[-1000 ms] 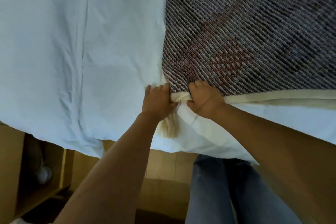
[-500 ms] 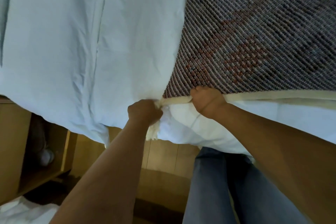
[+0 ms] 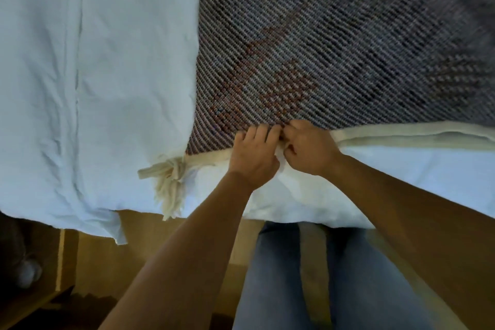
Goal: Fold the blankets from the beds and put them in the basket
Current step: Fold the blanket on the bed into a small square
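A dark woven blanket (image 3: pixel 334 48) with a reddish pattern and a cream border (image 3: pixel 401 136) lies spread over the right half of the bed. Its cream corner tassel (image 3: pixel 171 185) lies loose on the white sheet, left of my hands. My left hand (image 3: pixel 253 155) holds the near border, its fingers lying on the weave. Touching it on the right, my right hand (image 3: pixel 308 149) pinches the same border with curled fingers. No basket is in view.
The white bed sheet (image 3: pixel 93 88) covers the left half of the bed and hangs over the near edge. Below are the wooden bed frame (image 3: pixel 160 236), my legs in jeans (image 3: pixel 289 276), and a low wooden shelf (image 3: pixel 40 276) at the bottom left.
My left hand let go of the tasselled corner and moved right along the border until it met my right hand. The tassel now lies free on the sheet.
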Demonstrator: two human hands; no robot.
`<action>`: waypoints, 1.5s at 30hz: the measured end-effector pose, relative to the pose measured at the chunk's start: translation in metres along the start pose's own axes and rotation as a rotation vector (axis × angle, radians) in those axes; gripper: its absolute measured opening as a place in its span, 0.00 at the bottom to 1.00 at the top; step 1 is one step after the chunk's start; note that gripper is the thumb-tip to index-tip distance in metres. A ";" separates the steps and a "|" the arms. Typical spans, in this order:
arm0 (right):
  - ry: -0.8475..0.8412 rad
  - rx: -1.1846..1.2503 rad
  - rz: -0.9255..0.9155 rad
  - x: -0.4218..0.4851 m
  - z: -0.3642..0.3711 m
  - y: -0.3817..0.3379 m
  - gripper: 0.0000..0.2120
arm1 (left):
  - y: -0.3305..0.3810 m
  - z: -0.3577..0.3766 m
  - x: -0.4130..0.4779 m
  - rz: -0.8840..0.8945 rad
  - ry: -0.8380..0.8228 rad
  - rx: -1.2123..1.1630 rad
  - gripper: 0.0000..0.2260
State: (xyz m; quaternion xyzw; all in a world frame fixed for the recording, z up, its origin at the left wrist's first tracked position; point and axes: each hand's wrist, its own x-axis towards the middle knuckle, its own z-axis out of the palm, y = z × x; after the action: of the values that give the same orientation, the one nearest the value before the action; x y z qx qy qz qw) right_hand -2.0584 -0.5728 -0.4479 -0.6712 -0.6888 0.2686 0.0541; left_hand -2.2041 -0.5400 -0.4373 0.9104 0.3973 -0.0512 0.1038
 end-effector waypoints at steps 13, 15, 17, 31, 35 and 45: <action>0.066 -0.213 0.251 -0.105 -0.060 0.202 0.07 | 0.157 0.029 0.100 -0.015 -0.190 0.047 0.13; 0.045 -0.176 0.163 -0.102 -0.061 0.209 0.07 | 0.165 0.027 0.107 -0.052 -0.219 0.082 0.10; 0.015 -0.119 0.118 -0.101 -0.063 0.212 0.10 | 0.172 0.025 0.108 0.015 -0.299 0.123 0.10; 0.235 0.274 0.339 -0.112 -0.105 0.277 0.06 | 0.261 0.006 0.168 -0.134 -0.288 -0.153 0.11; 0.517 0.288 0.696 -0.118 -0.136 0.337 0.15 | 0.304 -0.006 0.227 -0.158 -0.225 -0.247 0.10; 0.254 0.731 0.998 -0.117 -0.142 0.396 0.21 | 0.407 -0.004 0.362 -0.269 -0.301 -0.252 0.25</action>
State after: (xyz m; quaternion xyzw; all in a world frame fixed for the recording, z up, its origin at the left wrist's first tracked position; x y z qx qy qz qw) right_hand -1.6309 -0.6597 -0.4688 -0.8763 -0.1448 0.3979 0.2296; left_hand -1.6590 -0.5507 -0.4368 0.8111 0.4984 -0.1500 0.2669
